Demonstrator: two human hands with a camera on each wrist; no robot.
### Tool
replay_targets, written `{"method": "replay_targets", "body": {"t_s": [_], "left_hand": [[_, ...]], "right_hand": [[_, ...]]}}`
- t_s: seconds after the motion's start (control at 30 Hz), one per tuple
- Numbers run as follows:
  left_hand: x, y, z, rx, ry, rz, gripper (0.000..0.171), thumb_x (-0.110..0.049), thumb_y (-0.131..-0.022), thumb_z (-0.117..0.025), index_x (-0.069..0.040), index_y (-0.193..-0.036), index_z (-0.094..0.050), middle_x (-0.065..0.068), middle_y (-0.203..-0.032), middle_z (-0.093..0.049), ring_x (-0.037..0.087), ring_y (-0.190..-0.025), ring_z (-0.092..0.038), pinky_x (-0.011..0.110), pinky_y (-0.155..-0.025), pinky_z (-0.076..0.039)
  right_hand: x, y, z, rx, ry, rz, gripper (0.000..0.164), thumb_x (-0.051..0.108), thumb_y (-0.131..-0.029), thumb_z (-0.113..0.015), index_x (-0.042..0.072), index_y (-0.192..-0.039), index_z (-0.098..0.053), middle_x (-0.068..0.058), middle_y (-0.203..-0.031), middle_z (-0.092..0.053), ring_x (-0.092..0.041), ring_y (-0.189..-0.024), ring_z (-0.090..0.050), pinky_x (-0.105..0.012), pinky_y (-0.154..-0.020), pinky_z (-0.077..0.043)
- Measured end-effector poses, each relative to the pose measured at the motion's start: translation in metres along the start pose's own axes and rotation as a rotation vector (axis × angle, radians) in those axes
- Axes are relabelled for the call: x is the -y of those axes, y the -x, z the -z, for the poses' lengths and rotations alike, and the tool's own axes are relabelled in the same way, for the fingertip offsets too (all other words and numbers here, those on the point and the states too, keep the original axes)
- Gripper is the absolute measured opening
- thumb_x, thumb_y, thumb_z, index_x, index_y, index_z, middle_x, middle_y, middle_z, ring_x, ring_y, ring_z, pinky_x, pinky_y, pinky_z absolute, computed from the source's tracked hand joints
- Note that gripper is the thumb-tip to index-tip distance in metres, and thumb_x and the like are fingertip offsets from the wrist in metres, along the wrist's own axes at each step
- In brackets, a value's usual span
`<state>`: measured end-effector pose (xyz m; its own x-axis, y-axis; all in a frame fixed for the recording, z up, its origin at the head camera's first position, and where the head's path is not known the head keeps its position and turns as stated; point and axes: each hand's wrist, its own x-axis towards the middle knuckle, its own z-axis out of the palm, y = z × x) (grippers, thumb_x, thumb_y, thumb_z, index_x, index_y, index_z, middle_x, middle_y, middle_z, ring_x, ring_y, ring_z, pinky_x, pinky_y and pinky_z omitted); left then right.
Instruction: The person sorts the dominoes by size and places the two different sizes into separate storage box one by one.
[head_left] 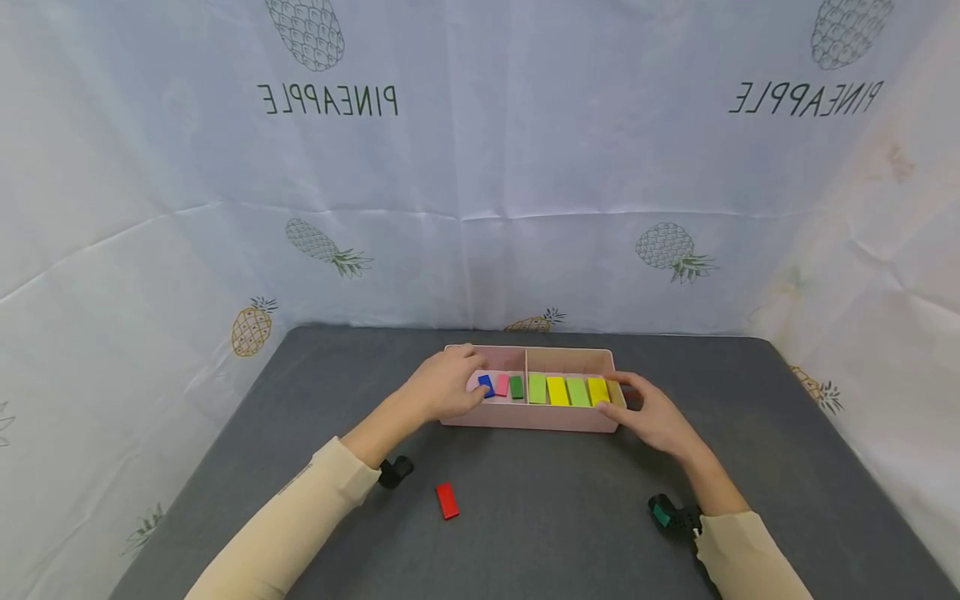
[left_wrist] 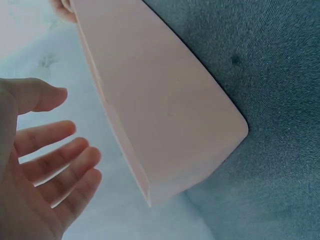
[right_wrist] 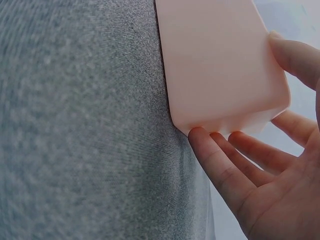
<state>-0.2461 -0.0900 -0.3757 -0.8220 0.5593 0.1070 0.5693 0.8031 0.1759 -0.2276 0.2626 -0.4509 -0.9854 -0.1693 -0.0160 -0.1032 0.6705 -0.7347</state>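
Note:
A pink divided box (head_left: 525,417) stands on the dark table. Its left compartment shows a blue block (head_left: 486,385), a pink block (head_left: 502,385) and a green block (head_left: 517,387). In the right one, light green blocks (head_left: 537,389) and yellow blocks (head_left: 557,391) alternate in a row. My right hand (head_left: 656,417) grips the box's right end, thumb at the front rim and fingers against the end wall, as the right wrist view shows. Over the left end hovers my left hand (head_left: 448,385); in the left wrist view its fingers (left_wrist: 55,162) are spread, loosely bent and hold nothing.
A red block (head_left: 447,501) lies on the table (head_left: 540,517) in front of the box, toward the left arm. White cloth (head_left: 465,167) with pineapple prints hangs behind the table and along both sides. Black straps with small devices sit at both wrists.

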Motion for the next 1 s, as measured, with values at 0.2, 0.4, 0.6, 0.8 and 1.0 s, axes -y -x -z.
{"method": "replay_targets", "body": {"t_s": [0.2,0.4,0.6,0.8,1.0], "left_hand": [[-0.006,0.015,0.006,-0.030,-0.011,-0.021,0.032,-0.029,-0.094,-0.070,-0.011,-0.120,-0.070,0.007,-0.119,-0.063,0.022,-0.100,-0.064,0.041,-0.089,-0.055],[-0.011,0.030,0.007,-0.060,-0.029,-0.038,0.031,-0.026,-0.092,-0.071,-0.009,-0.118,-0.071,0.006,-0.110,-0.063,0.020,-0.093,-0.062,0.038,-0.084,-0.055],[-0.013,0.043,0.007,-0.088,-0.050,-0.074,0.029,-0.028,-0.091,-0.074,-0.011,-0.115,-0.072,0.003,-0.106,-0.063,0.018,-0.090,-0.061,0.036,-0.082,-0.056],[-0.016,0.055,0.007,-0.115,-0.054,-0.095,0.029,-0.029,-0.090,-0.074,-0.011,-0.112,-0.072,0.003,-0.106,-0.064,0.018,-0.092,-0.061,0.036,-0.081,-0.055],[-0.018,0.068,0.003,-0.095,-0.071,-0.098,0.030,-0.032,-0.090,-0.075,-0.011,-0.110,-0.072,0.001,-0.102,-0.062,0.015,-0.084,-0.057,0.033,-0.074,-0.053]], "right_hand": [[0.001,0.000,0.001,0.000,0.000,-0.005,0.076,0.043,-0.095,-0.070,0.005,-0.153,-0.040,-0.027,-0.150,-0.042,-0.046,-0.127,-0.051,-0.056,-0.089,-0.052],[0.001,0.000,0.001,0.006,-0.005,-0.004,0.076,0.043,-0.095,-0.070,0.005,-0.153,-0.040,-0.026,-0.150,-0.042,-0.046,-0.127,-0.051,-0.054,-0.088,-0.052],[0.001,0.000,0.002,0.013,-0.015,0.013,0.075,0.043,-0.096,-0.069,0.004,-0.153,-0.040,-0.027,-0.150,-0.042,-0.046,-0.126,-0.051,-0.050,-0.085,-0.053],[0.001,0.000,0.001,0.006,-0.019,0.021,0.074,0.042,-0.096,-0.070,0.004,-0.152,-0.041,-0.027,-0.149,-0.043,-0.046,-0.125,-0.052,-0.051,-0.085,-0.053],[0.000,0.000,0.000,0.003,-0.011,0.018,0.073,0.043,-0.095,-0.070,0.005,-0.151,-0.042,-0.026,-0.148,-0.045,-0.045,-0.124,-0.053,-0.049,-0.084,-0.053]]}}
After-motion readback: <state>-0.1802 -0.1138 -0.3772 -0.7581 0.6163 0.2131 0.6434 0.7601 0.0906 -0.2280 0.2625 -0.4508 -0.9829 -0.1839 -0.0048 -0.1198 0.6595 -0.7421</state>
